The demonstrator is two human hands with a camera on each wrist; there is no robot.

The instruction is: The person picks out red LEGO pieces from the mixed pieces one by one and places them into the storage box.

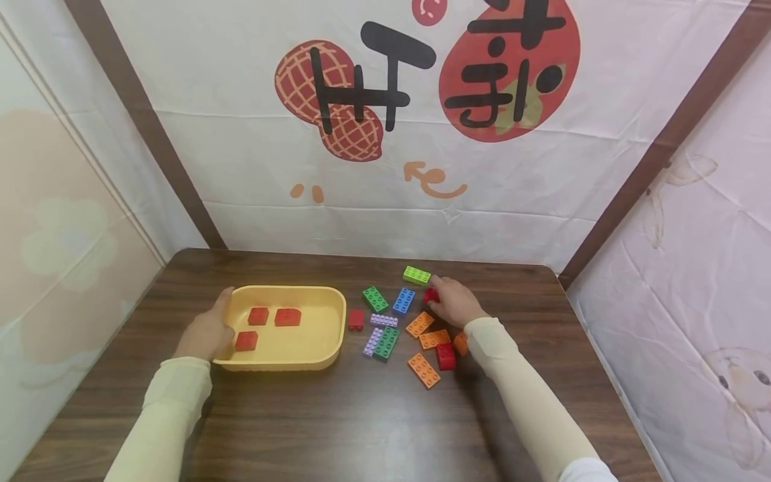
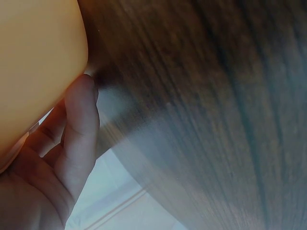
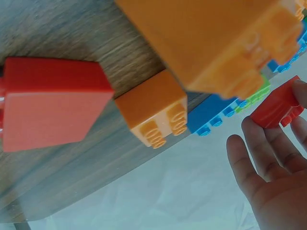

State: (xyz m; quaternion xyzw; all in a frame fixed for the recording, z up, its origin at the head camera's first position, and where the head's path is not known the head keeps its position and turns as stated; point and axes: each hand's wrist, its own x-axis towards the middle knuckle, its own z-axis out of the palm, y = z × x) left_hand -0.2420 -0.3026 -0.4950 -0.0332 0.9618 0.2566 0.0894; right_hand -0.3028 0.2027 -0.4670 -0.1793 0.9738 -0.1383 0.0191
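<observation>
At the left, my left hand (image 1: pixel 203 333) grips the near-left side of a yellow tray (image 1: pixel 277 366), with fingertips at its rim. In the left wrist view a fingertip (image 2: pixel 80 88) lies against the tray's wall. Three red bricks (image 1: pixel 288 317) lie inside the tray. My right hand (image 1: pixel 458 303) pinches a red toy brick (image 3: pixel 274 104) between thumb and fingers, at the right side of the scattered bricks. Orange bricks (image 1: pixel 419 325) lie just in front of that hand, and a lime green brick (image 1: pixel 416 275) is just behind it.
Between tray and right hand lie a red brick (image 1: pixel 356 319), a blue brick (image 1: pixel 403 301), green bricks (image 1: pixel 375 299) and lilac bricks (image 1: pixel 384 320). Another red brick (image 1: pixel 446 356) is below the right hand. A printed white cloth (image 1: pixel 373 227) hangs behind the wooden table (image 1: pixel 361 428).
</observation>
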